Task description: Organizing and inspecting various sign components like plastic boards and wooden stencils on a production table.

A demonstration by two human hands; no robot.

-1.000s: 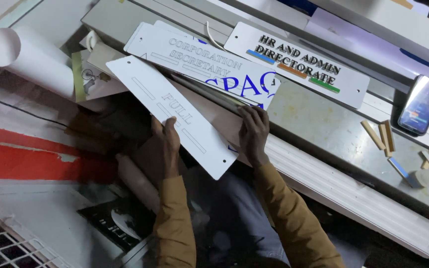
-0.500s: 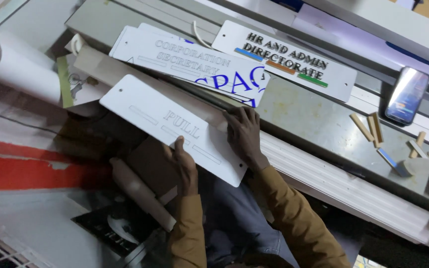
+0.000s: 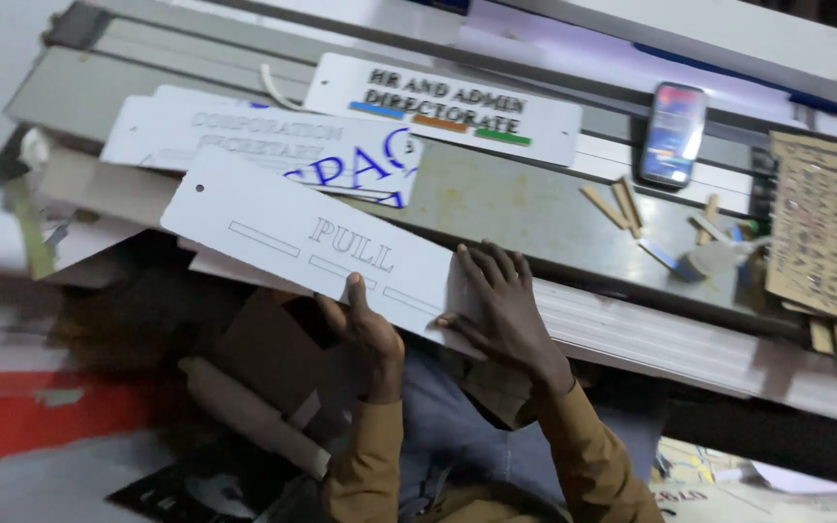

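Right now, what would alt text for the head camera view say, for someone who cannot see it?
Two hands hold a long white sign plate at its near end: the left hand grips the lower edge, the right hand lies flat on top. Behind it, more white sign plates and a phone lie on a grey workbench.

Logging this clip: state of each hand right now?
Left hand: closed on the white sign plate, thumb on top.
Right hand: open, fingers spread flat on the plate's end.
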